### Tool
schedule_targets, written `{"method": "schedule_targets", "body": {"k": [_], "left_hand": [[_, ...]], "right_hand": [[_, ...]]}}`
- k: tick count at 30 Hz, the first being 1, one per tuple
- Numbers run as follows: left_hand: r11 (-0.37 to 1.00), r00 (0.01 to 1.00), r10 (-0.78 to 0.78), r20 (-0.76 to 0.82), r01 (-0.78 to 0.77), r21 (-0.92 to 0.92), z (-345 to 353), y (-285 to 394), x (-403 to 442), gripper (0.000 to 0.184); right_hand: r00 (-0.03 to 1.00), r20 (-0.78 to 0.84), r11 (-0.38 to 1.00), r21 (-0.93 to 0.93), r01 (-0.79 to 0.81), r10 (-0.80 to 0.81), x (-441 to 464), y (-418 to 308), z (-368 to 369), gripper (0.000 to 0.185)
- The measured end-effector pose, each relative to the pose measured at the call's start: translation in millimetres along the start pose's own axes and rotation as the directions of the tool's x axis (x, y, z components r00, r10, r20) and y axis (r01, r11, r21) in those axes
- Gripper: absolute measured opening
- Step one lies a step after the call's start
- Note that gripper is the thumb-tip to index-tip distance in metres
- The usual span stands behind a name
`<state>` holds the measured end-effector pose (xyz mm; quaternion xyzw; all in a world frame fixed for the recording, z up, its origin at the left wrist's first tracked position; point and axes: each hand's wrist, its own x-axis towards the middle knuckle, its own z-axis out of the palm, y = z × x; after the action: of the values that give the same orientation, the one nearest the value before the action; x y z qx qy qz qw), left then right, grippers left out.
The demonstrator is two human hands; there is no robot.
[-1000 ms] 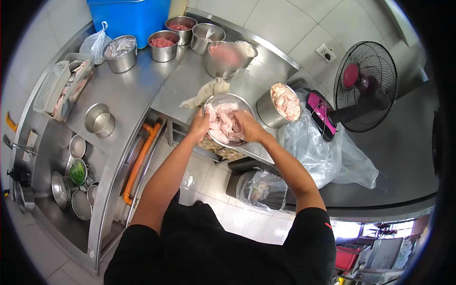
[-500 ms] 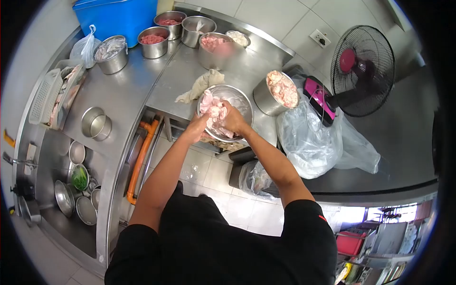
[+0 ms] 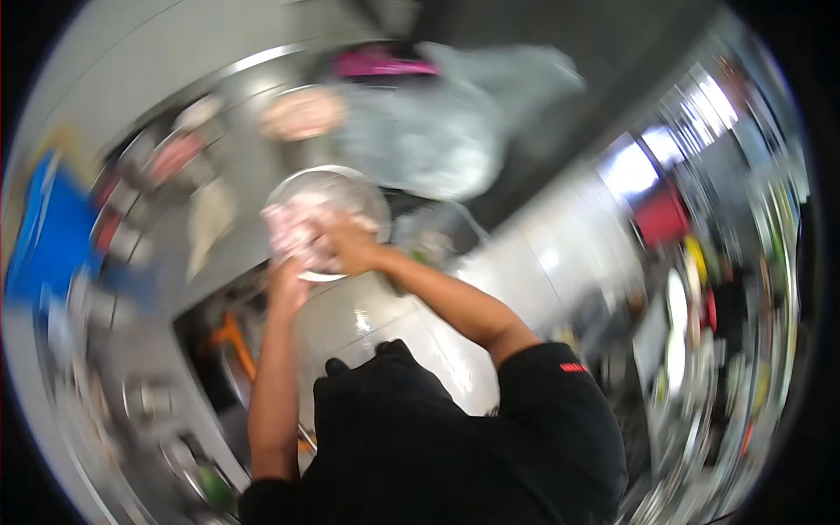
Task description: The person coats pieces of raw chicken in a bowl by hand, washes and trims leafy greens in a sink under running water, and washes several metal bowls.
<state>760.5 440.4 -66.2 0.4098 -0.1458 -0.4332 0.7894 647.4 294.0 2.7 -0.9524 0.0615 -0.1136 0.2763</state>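
A round metal bowl (image 3: 360,192) sits at the edge of the steel counter, with pale pink raw meat (image 3: 290,227) heaped at its left side. Fingers curled, my left hand (image 3: 287,282) grips the meat from below, at the bowl's near left rim. My right hand (image 3: 352,245) is closed on the same meat from the right, over the bowl. Motion blur smears the fingertips and the meat's outline. Beyond the bowl stands a metal pot of pinkish raw pieces (image 3: 304,114). To the left lies a crumpled pale cloth (image 3: 210,226).
Clear plastic bags (image 3: 446,149) lie right of the pot, by a pink fan base (image 3: 385,63). Several blurred metal pots line the counter's left, near a blue bin (image 3: 54,232). An orange pipe (image 3: 234,341) runs below the counter. Tiled floor (image 3: 542,254) extends right.
My view has swung to the right, so the counter and pots appear turned and farther left. Both hands stay on the meat at the bowl.
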Motion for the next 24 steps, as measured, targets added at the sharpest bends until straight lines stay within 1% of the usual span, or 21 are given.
{"method": "schedule_targets", "body": {"k": [1,2,3,4,5,6,7,8,10,11,12,14,15,16,17,18,20,21,22,23,24], "left_hand": [[0.987,0.985,-0.136,0.102,0.125,0.101,24,9,-12,0.037],[0.990,0.983,-0.106,0.149,0.090,0.109,47,1,-20,0.039],[0.960,0.952,-0.248,0.180,0.216,0.181,58,-3,-29,0.044],[0.938,0.941,-0.298,0.160,0.257,0.234,82,-9,-36,0.050],[0.911,0.918,-0.351,0.186,0.289,0.293,91,-25,-32,0.059],[0.895,0.887,-0.392,0.243,0.307,0.324,114,-35,-39,0.069],[0.890,0.864,-0.411,0.292,0.311,0.333,129,-57,-44,0.070],[0.892,0.847,-0.414,0.333,0.306,0.332,142,-75,-49,0.072],[0.811,0.715,-0.566,0.411,0.392,0.435,179,-96,-58,0.070],[0.796,0.675,-0.592,0.440,0.408,0.446,194,-116,-67,0.069],[0.778,0.634,-0.622,0.461,0.427,0.461,204,-136,-79,0.069],[0.734,0.526,-0.677,0.515,0.433,0.523,216,-178,-94,0.067],[0.696,0.508,-0.715,0.480,0.453,0.558,226,-197,-105,0.066],[0.696,0.478,-0.718,0.506,0.496,0.519,235,-219,-116,0.063],[0.673,0.423,-0.739,0.524,0.507,0.539,244,-241,-122,0.062],[0.650,0.374,-0.757,0.536,0.517,0.557,252,-266,-129,0.060],[0.627,0.373,-0.779,0.504,0.471,0.621,267,-320,-144,0.059],[0.579,0.325,-0.815,0.480,0.450,0.680,280,-336,-155,0.059],[0.564,0.268,-0.823,0.500,0.492,0.663,293,-356,-169,0.061],[0.542,0.243,-0.838,0.489,0.480,0.689,306,-370,-183,0.062],[0.516,0.221,-0.854,0.470,0.467,0.718,319,-385,-197,0.063]], "right_hand": [[0.998,0.057,0.999,0.000,0.033,-0.033,-28,-1,-8,0.064],[0.972,-0.039,0.955,0.181,0.234,-0.231,-48,14,-10,0.069],[0.976,-0.109,0.942,0.261,0.212,-0.189,-79,13,-22,0.071],[0.969,-0.185,0.916,0.337,0.219,-0.164,-111,8,-40,0.074],[0.965,-0.254,0.942,0.302,0.144,-0.066,-147,5,-54,0.074],[0.977,-0.191,0.995,0.051,-0.087,0.096,-178,1,-64,0.078],[0.951,-0.147,0.935,-0.197,-0.296,0.271,-204,-2,-71,0.082],[0.929,-0.198,0.914,-0.201,-0.351,0.313,-230,-5,-76,0.082],[0.809,-0.268,0.803,-0.162,-0.574,0.524,-277,-16,-89,0.086],[0.753,-0.330,0.749,-0.168,-0.641,0.570,-303,-25,-89,0.080],[0.725,-0.352,0.727,-0.154,-0.669,0.593,-327,-31,-81,0.080],[0.489,-0.481,0.551,-0.015,-0.834,0.728,-369,-29,-62,0.070],[0.413,-0.504,0.480,0.002,-0.877,0.758,-392,-27,-55,0.064],[0.334,-0.520,0.403,0.021,-0.915,0.786,-413,-22,-48,0.058],[0.270,-0.547,0.349,0.044,-0.936,0.792,-437,-23,-43,0.052],[0.181,-0.616,0.330,0.137,-0.934,0.767,-464,-11,-29,0.046],[-0.004,-0.532,0.201,0.326,-0.924,0.846,-502,-17,-30,0.049],[-0.098,-0.582,0.232,0.465,-0.855,0.807,-522,-8,-16,0.048],[-0.198,-0.616,0.274,0.585,-0.764,0.763,-540,2,-2,0.048],[-0.216,-0.543,0.221,0.627,-0.747,0.812,-557,-4,0,0.051],[-0.117,-0.528,0.210,0.519,-0.829,0.841,-581,-5,7,0.057]]}}
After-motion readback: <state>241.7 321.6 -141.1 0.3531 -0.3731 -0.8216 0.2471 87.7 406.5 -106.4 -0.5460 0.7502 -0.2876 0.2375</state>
